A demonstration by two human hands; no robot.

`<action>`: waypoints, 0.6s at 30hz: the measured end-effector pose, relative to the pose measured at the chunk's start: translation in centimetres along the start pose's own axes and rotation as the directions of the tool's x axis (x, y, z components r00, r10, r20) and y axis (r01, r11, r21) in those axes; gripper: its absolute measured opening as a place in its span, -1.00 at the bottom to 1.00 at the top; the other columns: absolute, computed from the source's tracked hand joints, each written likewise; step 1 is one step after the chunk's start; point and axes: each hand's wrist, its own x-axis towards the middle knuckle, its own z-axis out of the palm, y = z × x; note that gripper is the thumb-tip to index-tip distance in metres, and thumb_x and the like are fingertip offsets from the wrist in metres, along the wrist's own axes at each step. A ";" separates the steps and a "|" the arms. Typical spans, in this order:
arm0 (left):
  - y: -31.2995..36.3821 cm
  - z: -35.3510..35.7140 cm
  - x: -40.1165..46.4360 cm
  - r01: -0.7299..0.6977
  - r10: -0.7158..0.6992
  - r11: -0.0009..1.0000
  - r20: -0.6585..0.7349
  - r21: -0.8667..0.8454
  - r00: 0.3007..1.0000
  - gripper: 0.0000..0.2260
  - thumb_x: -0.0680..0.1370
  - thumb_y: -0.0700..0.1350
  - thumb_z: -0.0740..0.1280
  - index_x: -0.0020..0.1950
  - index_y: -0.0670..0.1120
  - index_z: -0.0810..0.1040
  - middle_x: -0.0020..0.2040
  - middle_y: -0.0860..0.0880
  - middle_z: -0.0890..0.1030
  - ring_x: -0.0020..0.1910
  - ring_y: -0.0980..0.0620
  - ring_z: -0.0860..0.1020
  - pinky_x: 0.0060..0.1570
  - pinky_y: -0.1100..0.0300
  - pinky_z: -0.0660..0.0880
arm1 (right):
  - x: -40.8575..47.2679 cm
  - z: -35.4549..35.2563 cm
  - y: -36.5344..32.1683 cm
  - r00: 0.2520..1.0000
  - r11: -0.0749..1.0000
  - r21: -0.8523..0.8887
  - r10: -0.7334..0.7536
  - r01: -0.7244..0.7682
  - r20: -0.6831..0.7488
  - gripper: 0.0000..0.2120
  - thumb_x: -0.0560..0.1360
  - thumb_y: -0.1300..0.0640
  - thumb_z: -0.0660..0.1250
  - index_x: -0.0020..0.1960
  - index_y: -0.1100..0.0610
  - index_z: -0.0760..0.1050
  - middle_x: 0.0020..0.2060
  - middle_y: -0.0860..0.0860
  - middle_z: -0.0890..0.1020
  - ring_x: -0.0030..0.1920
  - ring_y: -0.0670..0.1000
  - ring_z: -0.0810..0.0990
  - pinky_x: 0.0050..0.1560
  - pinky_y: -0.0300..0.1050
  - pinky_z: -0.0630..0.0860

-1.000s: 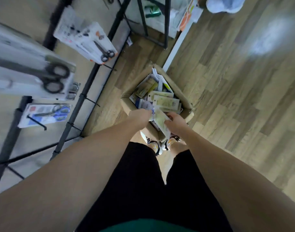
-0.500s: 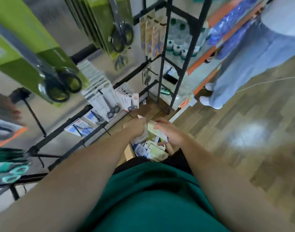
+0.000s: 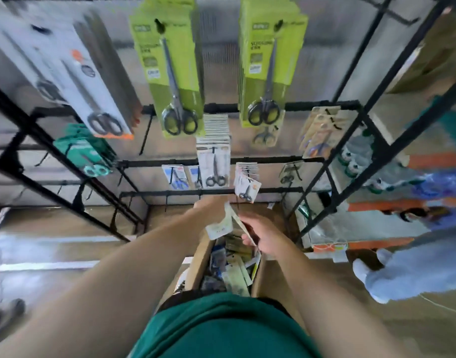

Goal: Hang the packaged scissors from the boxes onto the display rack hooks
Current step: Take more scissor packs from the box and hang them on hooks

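— Wooden flooring [image 3: 325, 319] ran under everything, with the black wire display rack [image 3: 322, 161] standing straight ahead. Where were the packages being handled?

— Two packaged scissors [image 3: 230, 223] were held above the open cardboard box [image 3: 198, 264], just below the rack's lowest bar. The left hand [image 3: 211, 206] gripped a pale card from behind; its fingers were hidden by the card, so how they curled could not be told. The right hand [image 3: 263, 235] had its fingers curled round the edge of the second, thinner pack.

— And inside the box?

— A loose jumble of more carded packs [image 3: 234, 275], pale yellow and blue, lying flat and overlapping. Details were too blurred to read.

— What hung on the rack?

— Two lime-green packs of large black-handled scissors [image 3: 172, 73] near the top, white-and-orange ones [image 3: 74, 71] to the left, teal packs [image 3: 85, 153] below those. Smaller white packs [image 3: 214, 161] hung in the middle rows, and one small card [image 3: 246, 187] hung tilted just above the hands.

— Anyone else?

— A person in pale trousers [image 3: 415, 267] stood at the right edge, beside a shelf [image 3: 376, 210] with orange trim.
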 end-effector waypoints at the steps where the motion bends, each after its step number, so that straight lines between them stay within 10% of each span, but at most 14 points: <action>1: -0.4 0.3 -0.8 0.044 -0.045 0.998 -0.011 -0.045 0.999 -0.57 0.60 -0.27 0.09 0.46 -0.03 0.34 0.11 -0.12 0.54 -0.01 -0.10 0.55 -0.18 0.09 0.47 | 0.1 0.3 0.1 0.999 1.000 -0.011 -0.007 0.007 0.037 -0.84 0.52 0.07 0.46 0.06 0.11 0.64 -0.27 0.07 0.55 -0.39 0.02 0.43 -0.44 -0.16 0.38; 8: -4.3 1.4 -5.7 0.215 -0.229 0.956 -0.049 -0.202 0.972 -0.58 0.58 -0.23 0.09 0.41 0.03 0.38 0.26 -0.10 0.54 0.13 -0.12 0.56 -0.06 0.06 0.48 | -0.6 3.1 1.6 0.982 0.988 -0.135 -0.050 0.075 0.180 -0.65 0.31 0.29 0.59 0.07 0.18 0.64 0.10 0.28 0.66 -0.02 0.17 0.65 0.06 0.06 0.59; 14: -7.6 0.9 -7.6 0.232 -0.261 0.940 -0.092 -0.251 0.961 -0.57 0.59 -0.25 0.10 0.45 0.01 0.35 0.21 -0.10 0.56 0.00 -0.08 0.53 -0.16 0.11 0.44 | -0.8 6.5 2.1 0.989 0.908 -0.407 -0.048 0.103 0.143 0.54 -0.26 -0.20 0.74 0.57 -0.01 0.06 0.43 0.11 0.36 0.41 0.15 0.40 0.43 0.16 0.32; 18: -9.9 -0.1 -8.1 0.186 -0.218 0.952 -0.112 -0.244 0.970 -0.56 0.60 -0.25 0.10 0.46 0.02 0.35 0.29 -0.10 0.53 0.17 -0.09 0.54 -0.06 0.13 0.44 | -1.5 9.3 1.9 0.984 0.843 -0.506 -0.158 0.180 0.087 0.04 -0.11 -0.17 0.76 0.25 0.06 0.39 0.19 0.02 0.61 0.19 0.04 0.58 0.31 0.10 0.47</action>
